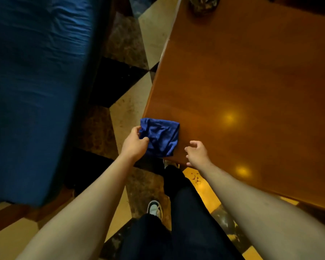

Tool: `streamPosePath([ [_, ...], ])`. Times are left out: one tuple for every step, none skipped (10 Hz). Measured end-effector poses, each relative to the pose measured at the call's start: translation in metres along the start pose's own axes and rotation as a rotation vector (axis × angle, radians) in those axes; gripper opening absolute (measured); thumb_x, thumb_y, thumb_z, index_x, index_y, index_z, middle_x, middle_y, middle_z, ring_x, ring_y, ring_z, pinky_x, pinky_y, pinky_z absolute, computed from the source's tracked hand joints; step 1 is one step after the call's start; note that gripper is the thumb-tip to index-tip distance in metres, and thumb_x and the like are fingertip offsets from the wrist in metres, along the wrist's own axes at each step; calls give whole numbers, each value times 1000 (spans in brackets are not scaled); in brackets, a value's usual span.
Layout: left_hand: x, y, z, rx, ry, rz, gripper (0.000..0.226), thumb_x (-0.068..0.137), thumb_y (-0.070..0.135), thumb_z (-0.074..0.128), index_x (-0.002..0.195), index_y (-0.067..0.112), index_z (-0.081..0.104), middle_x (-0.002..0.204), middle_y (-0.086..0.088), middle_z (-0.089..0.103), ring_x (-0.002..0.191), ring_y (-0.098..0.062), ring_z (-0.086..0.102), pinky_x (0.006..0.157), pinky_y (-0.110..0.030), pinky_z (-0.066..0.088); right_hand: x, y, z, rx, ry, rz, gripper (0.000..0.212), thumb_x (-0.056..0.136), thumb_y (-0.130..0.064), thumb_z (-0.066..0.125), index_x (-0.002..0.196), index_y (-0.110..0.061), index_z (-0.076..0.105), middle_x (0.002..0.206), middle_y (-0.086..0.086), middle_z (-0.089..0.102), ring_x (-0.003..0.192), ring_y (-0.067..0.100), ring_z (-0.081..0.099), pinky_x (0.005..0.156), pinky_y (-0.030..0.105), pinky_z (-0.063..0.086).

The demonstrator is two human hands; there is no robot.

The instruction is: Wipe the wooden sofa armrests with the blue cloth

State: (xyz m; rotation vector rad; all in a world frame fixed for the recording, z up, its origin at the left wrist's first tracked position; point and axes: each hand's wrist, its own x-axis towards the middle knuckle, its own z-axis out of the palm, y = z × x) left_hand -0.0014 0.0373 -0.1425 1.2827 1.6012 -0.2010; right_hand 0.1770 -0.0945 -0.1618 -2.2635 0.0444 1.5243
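A folded blue cloth (160,136) lies on the near left corner of a glossy wooden table (251,81), its left edge hanging just past the table's rim. My left hand (134,142) pinches the cloth's left edge between thumb and fingers. My right hand (196,152) hovers just right of the cloth over the table's near edge, fingers curled and apart, holding nothing. A sofa with a blue cushion (30,87) fills the left side; a strip of its wooden frame (17,212) shows below the cushion. No armrest is clearly in view.
A narrow aisle of beige, brown and black floor tiles (128,109) runs between sofa and table. My legs in dark trousers and a white shoe (154,210) stand in it. A dark object (204,4) sits at the table's far edge.
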Motion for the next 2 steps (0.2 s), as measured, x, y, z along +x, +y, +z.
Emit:
streamPosePath([
  [-25, 1, -10, 24, -5, -5, 63, 88, 22, 56, 149, 23, 38, 146, -8, 54, 121, -28, 61, 98, -45, 53, -21, 5, -13, -24, 5, -50, 38, 100, -19, 57, 138, -15, 55, 127, 10, 63, 99, 23, 64, 86, 41, 58],
  [-54, 19, -24, 118, 36, 98, 59, 89, 23, 56, 146, 20, 42, 142, -12, 57, 118, -30, 62, 97, -39, 51, -50, -4, -29, -78, 11, -171, 43, 102, -29, 58, 142, -13, 54, 140, 14, 57, 118, 27, 59, 97, 35, 48],
])
